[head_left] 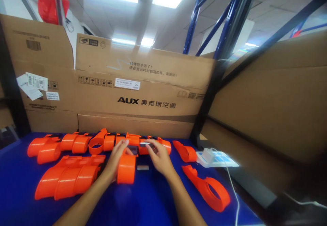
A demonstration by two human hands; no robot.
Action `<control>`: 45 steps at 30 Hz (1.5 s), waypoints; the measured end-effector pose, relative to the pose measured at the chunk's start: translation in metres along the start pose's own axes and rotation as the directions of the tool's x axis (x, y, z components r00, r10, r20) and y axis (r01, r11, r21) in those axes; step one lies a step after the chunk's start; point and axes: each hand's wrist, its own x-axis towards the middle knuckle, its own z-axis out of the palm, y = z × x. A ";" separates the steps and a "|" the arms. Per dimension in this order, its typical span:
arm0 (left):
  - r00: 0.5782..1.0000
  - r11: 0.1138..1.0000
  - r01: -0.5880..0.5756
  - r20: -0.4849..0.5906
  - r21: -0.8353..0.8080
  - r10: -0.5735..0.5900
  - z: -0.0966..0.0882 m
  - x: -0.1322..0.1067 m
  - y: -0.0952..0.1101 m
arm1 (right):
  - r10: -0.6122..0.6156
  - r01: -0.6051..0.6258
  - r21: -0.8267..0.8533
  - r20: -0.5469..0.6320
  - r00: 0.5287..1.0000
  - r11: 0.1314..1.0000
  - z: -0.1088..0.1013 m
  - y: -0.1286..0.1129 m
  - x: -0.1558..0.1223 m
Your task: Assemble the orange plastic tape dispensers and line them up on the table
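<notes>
My left hand (116,159) curls round the side of an orange plastic housing (126,168) that lies on the blue table (143,202). My right hand (158,156) pinches a small grey metal piece (146,144) just above the housing's open top. Another small grey metal strip (143,167) lies flat on the table between my hands. Both hands are closed on what they hold.
Several more orange housings (67,178) lie at the left and in a row behind (76,143). Orange ring-shaped parts (211,190) lie to the right. A white charger on a pad (212,157) with a cable sits at the right edge. Cardboard boxes (138,93) wall the back and right.
</notes>
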 end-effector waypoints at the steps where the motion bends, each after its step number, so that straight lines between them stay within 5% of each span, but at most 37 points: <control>1: 0.999 0.997 -0.021 0.043 0.080 0.018 0.001 -0.001 0.001 | 0.009 -0.006 0.053 -0.046 0.999 0.999 0.001 0.001 0.001; 4: 0.990 0.971 -0.097 0.122 0.217 0.071 0.004 -0.005 0.002 | 0.046 -0.025 0.173 -0.117 0.992 0.985 0.002 0.003 0.001; 14: 0.985 0.956 -0.119 0.151 0.267 0.081 0.001 -0.003 0.000 | 0.067 -0.017 0.251 -0.194 0.979 0.968 -0.003 -0.006 0.000; 39: 0.976 0.925 -0.136 0.206 0.354 0.065 -0.003 0.003 -0.009 | 0.034 -0.002 0.256 -0.120 0.992 0.967 0.007 0.005 0.000; 45: 0.986 0.933 -0.147 0.128 0.328 0.110 -0.002 0.004 -0.010 | 0.119 -0.024 0.325 -0.273 0.955 0.945 0.008 0.005 0.001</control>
